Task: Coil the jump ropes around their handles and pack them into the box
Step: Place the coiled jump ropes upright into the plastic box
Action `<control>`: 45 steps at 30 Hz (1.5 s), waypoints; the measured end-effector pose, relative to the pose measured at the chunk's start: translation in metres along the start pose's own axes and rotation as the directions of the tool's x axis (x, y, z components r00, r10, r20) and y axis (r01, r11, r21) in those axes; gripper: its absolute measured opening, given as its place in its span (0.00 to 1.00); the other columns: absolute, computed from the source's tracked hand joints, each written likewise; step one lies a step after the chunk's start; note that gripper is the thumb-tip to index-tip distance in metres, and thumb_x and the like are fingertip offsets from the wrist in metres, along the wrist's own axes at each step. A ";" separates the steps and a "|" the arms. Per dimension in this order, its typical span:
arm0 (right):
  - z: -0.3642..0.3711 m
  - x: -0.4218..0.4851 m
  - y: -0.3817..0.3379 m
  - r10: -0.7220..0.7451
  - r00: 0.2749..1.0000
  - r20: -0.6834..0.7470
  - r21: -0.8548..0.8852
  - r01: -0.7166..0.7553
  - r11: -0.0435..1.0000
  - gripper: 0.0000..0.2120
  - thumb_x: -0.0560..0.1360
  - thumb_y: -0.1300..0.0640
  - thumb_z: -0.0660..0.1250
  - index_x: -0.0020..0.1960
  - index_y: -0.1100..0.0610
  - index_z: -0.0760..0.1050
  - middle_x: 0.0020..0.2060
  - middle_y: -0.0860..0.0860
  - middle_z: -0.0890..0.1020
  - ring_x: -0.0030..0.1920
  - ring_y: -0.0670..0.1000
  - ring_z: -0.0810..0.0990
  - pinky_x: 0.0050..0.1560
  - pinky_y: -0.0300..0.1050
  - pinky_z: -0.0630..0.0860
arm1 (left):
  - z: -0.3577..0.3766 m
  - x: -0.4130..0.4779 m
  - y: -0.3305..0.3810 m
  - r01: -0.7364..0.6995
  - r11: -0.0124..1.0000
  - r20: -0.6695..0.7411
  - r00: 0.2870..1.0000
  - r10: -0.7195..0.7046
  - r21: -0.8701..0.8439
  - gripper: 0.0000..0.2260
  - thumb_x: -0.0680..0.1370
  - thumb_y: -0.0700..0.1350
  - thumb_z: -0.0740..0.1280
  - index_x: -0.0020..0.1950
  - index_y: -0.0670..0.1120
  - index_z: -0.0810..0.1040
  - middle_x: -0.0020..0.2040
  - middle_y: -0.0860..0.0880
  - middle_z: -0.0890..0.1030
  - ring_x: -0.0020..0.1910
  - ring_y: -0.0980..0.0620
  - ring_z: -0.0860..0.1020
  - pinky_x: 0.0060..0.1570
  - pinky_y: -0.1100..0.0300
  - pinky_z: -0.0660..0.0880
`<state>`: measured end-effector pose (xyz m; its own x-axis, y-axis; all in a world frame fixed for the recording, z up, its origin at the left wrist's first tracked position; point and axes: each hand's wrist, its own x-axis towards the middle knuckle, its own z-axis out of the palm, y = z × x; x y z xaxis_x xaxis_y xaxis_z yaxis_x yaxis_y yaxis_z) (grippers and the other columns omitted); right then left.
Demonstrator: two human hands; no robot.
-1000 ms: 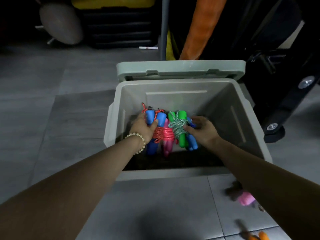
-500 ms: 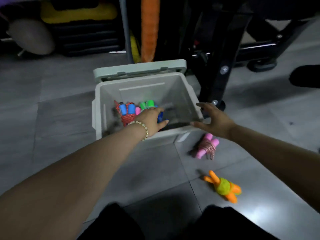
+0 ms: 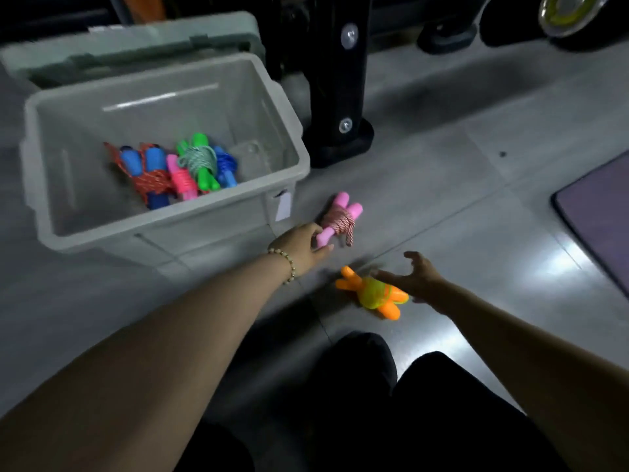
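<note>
The grey box stands open on the floor at the left. Inside lie several coiled jump ropes: blue handles with red cord, a pink one, a green one and a blue one. A pink jump rope with red-white cord lies on the floor just right of the box. My left hand pinches its near handle end between thumb and fingers. An orange jump rope with yellow cord lies closer to me. My right hand hovers over its right side, fingers spread.
The box's lid leans behind it. A black equipment post with a bolted foot stands right of the box. A purple mat lies at the right edge. My dark-trousered knees fill the bottom.
Both hands have left the box and moved down to the floor. The left hand went to the pink rope, the right to the orange one. The view swung right.
</note>
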<state>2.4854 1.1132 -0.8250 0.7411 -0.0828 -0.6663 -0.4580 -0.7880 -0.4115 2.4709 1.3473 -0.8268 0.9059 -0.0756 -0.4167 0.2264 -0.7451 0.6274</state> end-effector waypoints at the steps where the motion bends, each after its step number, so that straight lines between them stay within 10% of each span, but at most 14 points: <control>1: 0.006 0.002 0.010 0.096 0.994 0.045 0.074 -0.099 0.992 0.49 0.62 0.39 0.76 0.73 0.56 0.57 0.68 0.56 0.66 0.62 0.58 0.73 0.47 0.50 0.78 | 0.011 0.006 -0.003 0.010 1.000 -0.004 1.000 -0.010 -0.015 0.16 0.76 0.52 0.67 0.59 0.44 0.75 0.57 0.42 0.77 0.58 0.42 0.76 0.49 0.59 0.70; 4: 0.022 0.011 0.039 0.276 0.904 0.326 0.285 -0.372 0.883 0.49 0.55 0.33 0.77 0.69 0.54 0.66 0.64 0.54 0.73 0.55 0.54 0.78 0.43 0.52 0.81 | 0.035 0.019 -0.011 0.028 0.999 -0.060 0.998 -0.030 -0.038 0.26 0.76 0.51 0.67 0.71 0.42 0.67 0.69 0.41 0.69 0.67 0.43 0.69 0.64 0.57 0.66; 7: 0.039 0.023 0.045 0.186 0.841 0.508 0.466 -0.450 0.761 0.21 0.70 0.42 0.71 0.51 0.58 0.77 0.44 0.52 0.85 0.41 0.49 0.82 0.40 0.46 0.82 | 0.050 0.034 -0.017 0.068 0.992 -0.084 0.993 -0.077 -0.104 0.32 0.75 0.56 0.66 0.74 0.43 0.62 0.73 0.41 0.65 0.71 0.44 0.65 0.70 0.55 0.62; 14: 0.058 0.072 0.043 0.246 0.963 0.112 0.654 -0.258 0.711 0.54 0.44 0.41 0.82 0.64 0.55 0.65 0.56 0.59 0.76 0.50 0.60 0.80 0.31 0.52 0.81 | 0.073 0.067 -0.030 0.167 0.962 -0.011 0.985 -0.173 -0.214 0.37 0.73 0.63 0.62 0.75 0.43 0.60 0.71 0.42 0.69 0.67 0.44 0.70 0.66 0.51 0.68; 20: 0.068 0.067 0.048 0.134 0.988 -0.078 0.625 -0.056 0.778 0.42 0.60 0.51 0.81 0.62 0.51 0.57 0.57 0.57 0.72 0.56 0.58 0.75 0.55 0.58 0.78 | 0.087 0.095 -0.025 0.275 0.861 -0.077 0.938 -0.338 -0.428 0.30 0.74 0.60 0.65 0.66 0.38 0.71 0.59 0.40 0.78 0.56 0.42 0.77 0.51 0.54 0.75; 27: 0.055 0.071 0.037 0.070 0.998 -0.007 0.815 -0.035 0.579 0.17 0.65 0.57 0.78 0.48 0.67 0.79 0.46 0.64 0.83 0.49 0.61 0.83 0.52 0.59 0.79 | 0.099 0.092 -0.015 0.374 0.590 0.162 0.910 -0.381 -0.716 0.32 0.74 0.50 0.70 0.72 0.40 0.61 0.58 0.41 0.78 0.38 0.50 0.80 0.41 0.54 0.82; 32: 0.006 0.046 0.002 -0.137 0.987 -0.088 0.758 0.156 0.633 0.06 0.71 0.62 0.72 0.38 0.58 0.75 0.37 0.55 0.80 0.38 0.50 0.80 0.37 0.39 0.77 | 0.060 0.068 0.015 0.220 0.755 0.067 0.971 -0.228 -0.617 0.19 0.79 0.49 0.63 0.63 0.43 0.60 0.39 0.49 0.71 0.30 0.56 0.69 0.22 0.69 0.68; 39: -0.065 -0.029 -0.088 -0.386 0.921 -0.046 0.776 0.277 0.567 0.11 0.73 0.56 0.70 0.53 0.58 0.74 0.47 0.52 0.82 0.47 0.47 0.83 0.43 0.40 0.80 | -0.063 0.019 0.062 -0.014 0.837 -0.062 0.998 -0.024 -0.547 0.22 0.79 0.52 0.61 0.68 0.45 0.59 0.46 0.48 0.74 0.34 0.57 0.71 0.28 0.67 0.71; 45: -0.073 -0.099 -0.178 -0.571 0.820 -0.032 0.711 0.421 0.564 0.03 0.74 0.60 0.68 0.46 0.58 0.75 0.43 0.53 0.82 0.43 0.47 0.83 0.45 0.41 0.79 | -0.153 -0.049 0.060 0.069 0.525 0.039 0.997 -0.069 -0.848 0.21 0.77 0.51 0.64 0.66 0.45 0.64 0.47 0.53 0.78 0.38 0.59 0.78 0.39 0.63 0.76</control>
<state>2.5294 1.2167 -0.6402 0.8853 0.3626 -0.2911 -0.2952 -0.0455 -0.9544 2.4951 1.4081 -0.6681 0.8736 -0.0500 -0.4841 0.4853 0.1660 0.8585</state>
